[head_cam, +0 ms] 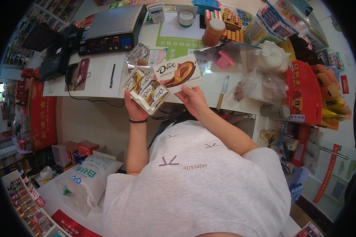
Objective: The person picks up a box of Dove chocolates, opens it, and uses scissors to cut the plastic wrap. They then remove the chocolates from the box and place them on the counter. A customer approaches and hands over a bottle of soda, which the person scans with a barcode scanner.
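My left hand (135, 107) holds a small cardboard box (127, 100) of Dove chocolates from below, tilted above the counter's front edge. Several wrapped chocolates (148, 89) lie inside, facing up. In my right hand (192, 99) is the printed Dove lid (181, 72), gripped at its lower edge with the thumb on top. The lid overlaps the box's upper right corner, and fingertips show between the two. On the counter (102, 75), a crumpled clear plastic wrapper (138, 54) lies just beyond the box.
A knife with a wooden handle (223, 92) lies right of my right hand, beside plastic bags (261, 86) and a metal flask (275, 111). A pen (112, 75), a weighing scale (114, 25) and a keyboard (55, 65) are to the left. A lidded jar (213, 32) stands behind.
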The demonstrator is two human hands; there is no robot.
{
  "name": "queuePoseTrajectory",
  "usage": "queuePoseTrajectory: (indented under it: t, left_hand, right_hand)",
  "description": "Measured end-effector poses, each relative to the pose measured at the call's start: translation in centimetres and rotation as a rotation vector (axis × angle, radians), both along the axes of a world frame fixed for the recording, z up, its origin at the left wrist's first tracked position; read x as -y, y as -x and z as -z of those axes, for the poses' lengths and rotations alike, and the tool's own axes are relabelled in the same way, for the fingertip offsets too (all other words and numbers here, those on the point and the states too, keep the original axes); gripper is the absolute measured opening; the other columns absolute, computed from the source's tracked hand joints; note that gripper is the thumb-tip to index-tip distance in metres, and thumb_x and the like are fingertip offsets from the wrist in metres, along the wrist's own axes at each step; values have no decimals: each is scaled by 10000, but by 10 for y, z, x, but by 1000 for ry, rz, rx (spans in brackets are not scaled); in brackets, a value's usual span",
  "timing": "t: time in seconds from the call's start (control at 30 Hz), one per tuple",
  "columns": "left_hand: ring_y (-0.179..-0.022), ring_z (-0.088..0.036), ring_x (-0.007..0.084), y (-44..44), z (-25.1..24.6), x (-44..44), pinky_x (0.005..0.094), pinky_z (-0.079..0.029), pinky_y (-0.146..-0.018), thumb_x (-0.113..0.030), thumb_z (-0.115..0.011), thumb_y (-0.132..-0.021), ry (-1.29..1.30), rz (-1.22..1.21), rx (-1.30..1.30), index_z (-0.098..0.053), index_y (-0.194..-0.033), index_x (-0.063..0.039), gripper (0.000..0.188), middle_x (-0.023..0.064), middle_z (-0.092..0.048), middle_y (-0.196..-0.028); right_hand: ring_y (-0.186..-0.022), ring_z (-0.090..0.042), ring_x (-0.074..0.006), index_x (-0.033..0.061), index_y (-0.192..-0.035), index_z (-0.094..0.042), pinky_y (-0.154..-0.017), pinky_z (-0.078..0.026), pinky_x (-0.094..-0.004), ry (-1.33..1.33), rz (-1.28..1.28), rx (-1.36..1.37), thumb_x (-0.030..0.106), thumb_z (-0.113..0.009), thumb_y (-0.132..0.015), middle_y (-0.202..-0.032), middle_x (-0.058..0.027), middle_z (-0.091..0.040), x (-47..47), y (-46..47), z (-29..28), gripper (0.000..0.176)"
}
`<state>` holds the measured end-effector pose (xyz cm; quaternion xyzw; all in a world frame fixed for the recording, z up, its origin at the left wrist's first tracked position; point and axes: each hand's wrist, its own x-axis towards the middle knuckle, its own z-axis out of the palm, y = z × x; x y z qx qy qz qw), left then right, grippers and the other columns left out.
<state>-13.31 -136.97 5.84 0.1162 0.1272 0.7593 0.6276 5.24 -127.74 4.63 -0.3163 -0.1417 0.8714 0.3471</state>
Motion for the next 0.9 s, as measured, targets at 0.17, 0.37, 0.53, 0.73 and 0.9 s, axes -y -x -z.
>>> queuePoseTrajectory:
  t: [0.17,0.37,0.53,0.73,0.9]
  left_hand:
    - [-1322,-298,499,-1,-1,0,594,-281,-1074,-545,-575,-857,-9,10,2,-249,-1475,-120,817,238,-273,-1484]
    - [-1325,-293,498,-1,-1,0,591,-281,-1075,-541,-576,-858,-5,10,3,-240,-1478,-121,821,234,-266,-1488]
    - [-1326,-293,496,0,-1,0,589,-277,-1079,-539,-579,-856,-9,14,14,-238,-1479,-121,824,233,-263,-1489]
    - [-1317,-305,505,1,1,1,594,-272,-1083,-538,-588,-851,8,-7,2,-247,-1474,-101,834,251,-315,-1461]
    - [-1314,-306,509,1,3,1,596,-271,-1082,-533,-591,-851,29,-26,-10,-250,-1473,-106,827,254,-319,-1457]
  right_hand:
    - [-1093,-594,-215,70,-1238,-456,-961,-507,-364,25,5,38,24,-503,-941,-1210,-84,-571,1,0,-1,305]
    - [-1094,-594,-219,60,-1232,-463,-965,-506,-366,32,5,52,23,-497,-944,-1207,-94,-574,2,1,-3,293]
    - [-1100,-591,-221,52,-1238,-459,-972,-503,-371,30,10,49,22,-495,-945,-1211,-101,-572,3,2,-4,297]
    - [-1109,-587,-225,55,-1242,-456,-988,-491,-383,13,23,9,25,-498,-945,-1225,-102,-568,3,3,-3,302]
    - [-1107,-586,-227,56,-1227,-454,-992,-483,-393,15,17,23,34,-508,-944,-1216,-98,-569,4,2,-1,290]
